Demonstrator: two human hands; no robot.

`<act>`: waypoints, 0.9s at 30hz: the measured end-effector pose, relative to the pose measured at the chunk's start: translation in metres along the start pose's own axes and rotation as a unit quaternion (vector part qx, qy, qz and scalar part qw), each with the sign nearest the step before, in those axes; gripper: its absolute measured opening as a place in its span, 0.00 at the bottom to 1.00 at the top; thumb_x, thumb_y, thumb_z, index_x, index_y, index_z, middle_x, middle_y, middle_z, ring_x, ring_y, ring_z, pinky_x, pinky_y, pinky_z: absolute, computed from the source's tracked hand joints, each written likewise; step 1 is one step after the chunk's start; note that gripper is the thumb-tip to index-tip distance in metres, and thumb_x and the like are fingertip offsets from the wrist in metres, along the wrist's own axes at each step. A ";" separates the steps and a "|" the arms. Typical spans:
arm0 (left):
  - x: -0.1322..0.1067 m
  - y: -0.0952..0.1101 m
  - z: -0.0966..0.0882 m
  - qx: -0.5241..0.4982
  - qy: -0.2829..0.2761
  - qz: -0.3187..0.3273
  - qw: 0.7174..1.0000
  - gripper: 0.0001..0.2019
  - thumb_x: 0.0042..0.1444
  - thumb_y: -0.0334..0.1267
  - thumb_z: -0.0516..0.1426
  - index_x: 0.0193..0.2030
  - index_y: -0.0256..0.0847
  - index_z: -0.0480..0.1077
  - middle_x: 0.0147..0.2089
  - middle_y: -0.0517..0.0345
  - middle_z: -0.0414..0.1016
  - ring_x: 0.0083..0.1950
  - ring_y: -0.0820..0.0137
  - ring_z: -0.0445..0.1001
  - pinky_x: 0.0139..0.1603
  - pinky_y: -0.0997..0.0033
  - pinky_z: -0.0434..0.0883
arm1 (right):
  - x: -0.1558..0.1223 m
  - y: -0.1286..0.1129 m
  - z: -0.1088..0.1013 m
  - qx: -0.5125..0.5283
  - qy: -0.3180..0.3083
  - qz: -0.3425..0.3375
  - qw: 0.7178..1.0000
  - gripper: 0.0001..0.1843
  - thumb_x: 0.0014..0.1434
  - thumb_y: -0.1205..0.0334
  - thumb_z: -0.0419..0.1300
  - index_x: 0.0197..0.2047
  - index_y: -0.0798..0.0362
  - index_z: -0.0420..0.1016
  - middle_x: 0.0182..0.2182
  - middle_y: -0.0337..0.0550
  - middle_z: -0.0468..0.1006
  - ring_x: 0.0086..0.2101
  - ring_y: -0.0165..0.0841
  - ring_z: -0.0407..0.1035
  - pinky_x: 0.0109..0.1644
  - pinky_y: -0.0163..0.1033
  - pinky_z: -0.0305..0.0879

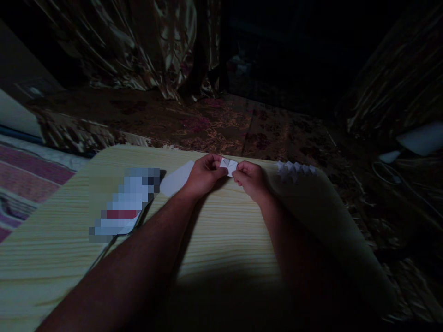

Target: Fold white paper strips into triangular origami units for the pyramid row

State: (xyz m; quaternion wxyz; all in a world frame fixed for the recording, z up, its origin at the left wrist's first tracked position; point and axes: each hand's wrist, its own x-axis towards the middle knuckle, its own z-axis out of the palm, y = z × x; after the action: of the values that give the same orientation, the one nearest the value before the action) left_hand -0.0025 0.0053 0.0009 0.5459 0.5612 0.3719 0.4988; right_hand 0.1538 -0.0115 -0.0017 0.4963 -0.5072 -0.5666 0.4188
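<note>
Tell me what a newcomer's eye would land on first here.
Probably the small folded white paper, pinched between the left hand and the right hand over the far side of the wood-grain table. Next, likely the pixelated pale object left of the hands, its details unreadable. Then the cluster of small folded paper pieces near the table's far right corner.

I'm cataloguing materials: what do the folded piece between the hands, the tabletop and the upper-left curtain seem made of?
Folded piece: most likely paper, white and matte-looking, with straight creases.
Tabletop: wood or wood-look laminate; pale, with grain-like lines across it, the finish hard to judge in dim light.
Curtain: fabric, perhaps satin-like, as its draped folds catch light in glossy streaks.
</note>
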 end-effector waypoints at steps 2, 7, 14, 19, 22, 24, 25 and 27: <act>0.000 -0.002 0.000 0.016 -0.019 0.010 1.000 0.16 0.42 0.38 0.64 0.38 0.35 0.70 0.34 0.57 0.76 0.32 0.72 0.72 0.34 0.74 0.67 | -0.001 -0.001 0.000 0.019 0.014 0.008 1.000 0.06 0.45 0.62 0.59 0.25 0.53 0.66 0.17 0.32 0.67 0.18 0.24 0.59 0.22 0.31 0.53; 0.001 -0.005 -0.001 0.078 -0.049 0.006 0.996 0.13 0.46 0.40 0.62 0.36 0.32 0.72 0.34 0.55 0.76 0.32 0.72 0.71 0.34 0.74 0.66 | -0.002 -0.002 0.000 0.041 0.003 0.007 0.999 0.06 0.45 0.63 0.60 0.25 0.53 0.65 0.16 0.31 0.67 0.17 0.24 0.58 0.22 0.31 0.54; -0.002 -0.001 0.000 0.108 -0.043 -0.009 0.993 0.13 0.47 0.41 0.61 0.34 0.32 0.72 0.29 0.59 0.73 0.26 0.76 0.66 0.27 0.77 0.61 | 0.000 -0.001 0.000 0.001 -0.024 -0.005 1.000 0.05 0.46 0.62 0.58 0.25 0.54 0.66 0.17 0.32 0.66 0.18 0.24 0.58 0.22 0.31 0.53; -0.002 -0.003 -0.001 0.111 -0.038 0.006 0.993 0.14 0.47 0.42 0.61 0.35 0.32 0.72 0.30 0.57 0.73 0.28 0.75 0.67 0.29 0.76 0.63 | -0.001 0.001 0.001 -0.044 -0.016 -0.028 0.999 0.07 0.48 0.60 0.58 0.26 0.54 0.66 0.18 0.33 0.67 0.21 0.25 0.59 0.24 0.31 0.53; -0.001 -0.005 -0.002 0.111 -0.049 0.007 0.993 0.14 0.48 0.42 0.60 0.36 0.32 0.72 0.31 0.57 0.74 0.28 0.74 0.67 0.29 0.76 0.63 | -0.001 0.003 0.001 -0.046 -0.006 -0.038 0.998 0.07 0.48 0.60 0.57 0.25 0.54 0.66 0.17 0.33 0.67 0.20 0.25 0.59 0.24 0.31 0.51; -0.001 -0.005 -0.002 0.110 -0.057 0.004 0.992 0.14 0.48 0.41 0.60 0.37 0.32 0.72 0.31 0.56 0.74 0.28 0.74 0.67 0.30 0.76 0.63 | -0.001 0.004 0.002 -0.046 -0.001 -0.039 0.998 0.06 0.47 0.61 0.57 0.24 0.54 0.66 0.17 0.32 0.67 0.20 0.24 0.58 0.23 0.31 0.50; -0.001 -0.005 -0.002 0.109 -0.059 0.004 0.992 0.13 0.49 0.41 0.60 0.37 0.32 0.73 0.31 0.56 0.74 0.28 0.74 0.67 0.30 0.76 0.63 | -0.001 0.004 0.002 -0.047 0.000 -0.036 0.998 0.06 0.47 0.61 0.58 0.24 0.54 0.66 0.17 0.32 0.67 0.19 0.24 0.58 0.22 0.31 0.49; -0.001 -0.003 -0.002 0.113 -0.059 0.005 0.992 0.13 0.49 0.41 0.60 0.37 0.32 0.73 0.31 0.56 0.74 0.28 0.74 0.67 0.30 0.76 0.63 | 0.000 0.004 0.001 -0.049 -0.003 -0.026 0.998 0.05 0.46 0.62 0.58 0.24 0.54 0.66 0.17 0.33 0.67 0.19 0.24 0.58 0.22 0.31 0.50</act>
State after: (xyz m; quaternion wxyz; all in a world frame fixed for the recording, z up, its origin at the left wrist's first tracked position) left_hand -0.0040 0.0047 -0.0027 0.4973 0.6497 0.3902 0.4222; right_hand 0.1530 -0.0113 -0.0055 0.4798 -0.5152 -0.6007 0.3787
